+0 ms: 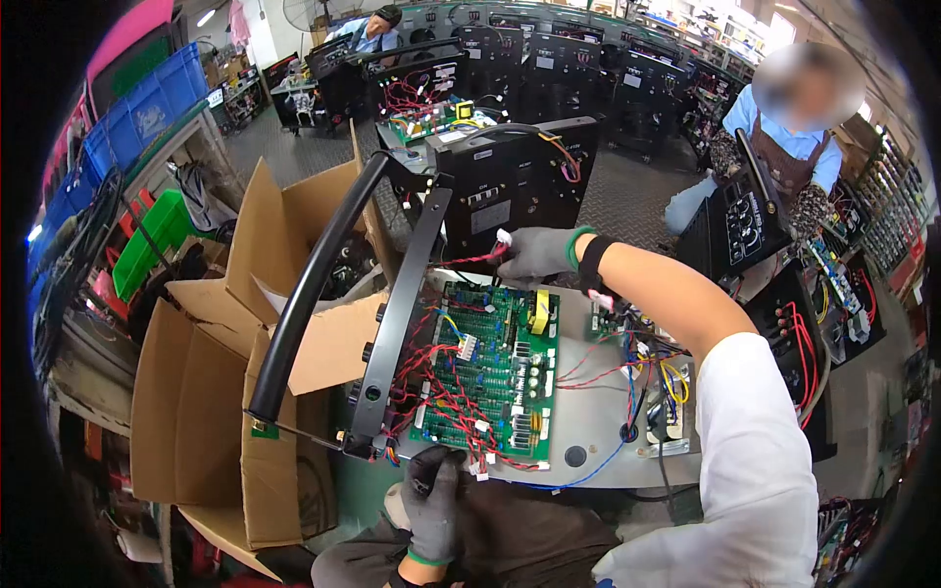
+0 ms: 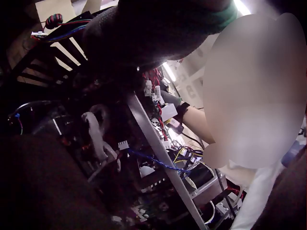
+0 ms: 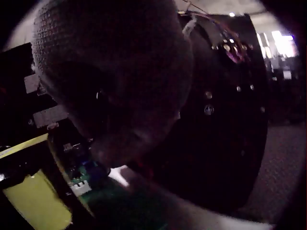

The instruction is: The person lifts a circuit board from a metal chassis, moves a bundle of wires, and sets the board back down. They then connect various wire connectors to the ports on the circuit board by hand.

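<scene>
My right hand (image 1: 537, 253), in a grey glove, pinches a twisted red wire lead (image 1: 466, 261) whose white connector (image 1: 504, 238) sticks up by the fingers. It is at the far edge of a green circuit board (image 1: 500, 367), close to a yellow transformer (image 1: 540, 312). The board lies on a grey metal chassis (image 1: 598, 431), with several red leads and white plugs across it. My left hand (image 1: 431, 505), gloved too, is at the chassis's near edge below the board; I cannot tell whether it grips the edge. Dark in its wrist view, the left glove (image 2: 144, 38) lies above the chassis interior.
A black handle (image 1: 319, 284) and front panel bar rise left of the board. Further left stands an open cardboard box (image 1: 196, 421). Behind the board is a black machine panel (image 1: 520, 196). A seated person (image 1: 799, 147) works at the right, another at the back.
</scene>
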Tool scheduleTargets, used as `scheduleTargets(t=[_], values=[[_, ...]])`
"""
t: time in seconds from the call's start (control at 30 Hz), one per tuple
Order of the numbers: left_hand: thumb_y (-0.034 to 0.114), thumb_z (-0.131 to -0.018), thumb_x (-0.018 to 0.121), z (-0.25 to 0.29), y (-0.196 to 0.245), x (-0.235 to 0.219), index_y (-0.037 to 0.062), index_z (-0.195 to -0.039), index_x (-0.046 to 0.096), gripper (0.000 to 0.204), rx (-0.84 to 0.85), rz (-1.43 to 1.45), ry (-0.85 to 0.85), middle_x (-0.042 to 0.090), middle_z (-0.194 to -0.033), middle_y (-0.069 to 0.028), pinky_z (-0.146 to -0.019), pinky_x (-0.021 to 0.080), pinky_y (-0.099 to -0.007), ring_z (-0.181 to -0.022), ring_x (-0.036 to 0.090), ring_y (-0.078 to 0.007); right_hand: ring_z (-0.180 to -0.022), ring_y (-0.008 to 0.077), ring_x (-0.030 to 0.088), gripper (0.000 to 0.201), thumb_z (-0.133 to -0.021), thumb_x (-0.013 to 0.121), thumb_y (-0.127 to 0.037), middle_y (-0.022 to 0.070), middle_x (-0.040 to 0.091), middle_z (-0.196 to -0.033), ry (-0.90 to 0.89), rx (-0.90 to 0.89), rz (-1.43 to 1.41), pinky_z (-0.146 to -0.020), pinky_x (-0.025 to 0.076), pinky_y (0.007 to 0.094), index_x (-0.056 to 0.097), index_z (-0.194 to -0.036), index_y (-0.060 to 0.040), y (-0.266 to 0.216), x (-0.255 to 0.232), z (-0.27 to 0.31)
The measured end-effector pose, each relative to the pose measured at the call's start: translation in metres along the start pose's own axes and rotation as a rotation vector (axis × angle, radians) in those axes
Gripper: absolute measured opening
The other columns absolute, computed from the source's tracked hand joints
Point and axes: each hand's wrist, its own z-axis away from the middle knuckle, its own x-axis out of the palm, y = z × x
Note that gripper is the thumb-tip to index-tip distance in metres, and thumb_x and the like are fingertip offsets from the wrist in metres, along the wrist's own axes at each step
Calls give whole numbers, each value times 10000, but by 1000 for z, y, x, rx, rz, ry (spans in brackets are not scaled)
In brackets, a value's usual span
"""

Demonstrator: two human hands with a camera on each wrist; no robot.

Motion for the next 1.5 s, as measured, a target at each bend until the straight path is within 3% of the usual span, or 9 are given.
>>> scheduleTargets(t=[0.07,0.13,0.27,0.53,0.77,1.07,1.2,1.27,1.5], values=[[95,-900,590,0,-1,-1,-2,-1056,557,186,-12,-1,-13,646,-846,-69,-555,429,-243,-625,533,-100,-801,274,666,429,-803,655,-384,166,681,-848,173,-70,639,-718,515,385,649,-966,13,-8,-13,7],[98,-901,593,-1,-3,-4,-1,-1040,565,173,-14,1,-40,641,-840,-62,-550,424,-242,-620,526,-98,-886,314,659,366,-799,665,-347,180,684,-920,170,-30,654,-770,503,396,676,-983,-32,-21,-35,25],[104,-902,593,0,-1,1,0,-1027,574,164,-26,18,-7,634,-822,-54,-543,416,-240,-611,514,-89,-908,251,658,310,-809,656,-307,118,701,-940,182,-93,448,-821,491,356,708,-1016,-82,2,-73,44],[102,-905,588,-3,-1,-4,4,-1031,577,160,-16,25,-47,645,-833,-51,-549,426,-223,-626,533,-78,-902,247,658,295,-799,660,-341,84,702,-921,306,21,712,-821,498,354,718,-973,-110,-6,-75,66],[76,-906,573,-3,-1,-2,-2,-1042,572,157,2,-7,-10,658,-861,-68,-566,437,-222,-640,548,-87,-898,245,650,279,-827,663,-296,111,691,-919,294,-53,402,-811,489,359,700,-1005,-84,-4,-98,76],[54,-898,574,-5,-10,-10,-11,-1044,571,160,-1,-38,-20,665,-883,-85,-586,452,-230,-667,564,-96,-941,254,641,291,-829,643,-256,122,674,-998,331,-95,471,-840,491,363,674,-1074,-101,6,-94,68],[56,-898,573,-4,-2,-5,-11,-1046,570,163,-17,-21,-14,665,-890,-87,-592,457,-231,-673,564,-94,-928,196,625,357,-833,619,-222,94,658,-990,278,-180,484,-839,492,336,625,-1160,-81,30,-85,46],[59,-897,574,-3,1,-3,-11,-1048,569,166,-13,-23,-8,665,-892,-88,-593,458,-232,-676,565,-94,-954,187,615,378,-826,617,-186,96,653,-1016,111,-192,215,-857,489,335,609,-1186,-70,17,-65,47],[72,-895,579,-2,-1,-3,-6,-1048,564,172,-6,29,-27,658,-865,-77,-541,420,-222,-624,528,-82,-1010,224,608,414,-852,639,-208,122,653,-1066,103,-198,163,-895,467,349,571,-1228,-48,1,-35,35]])
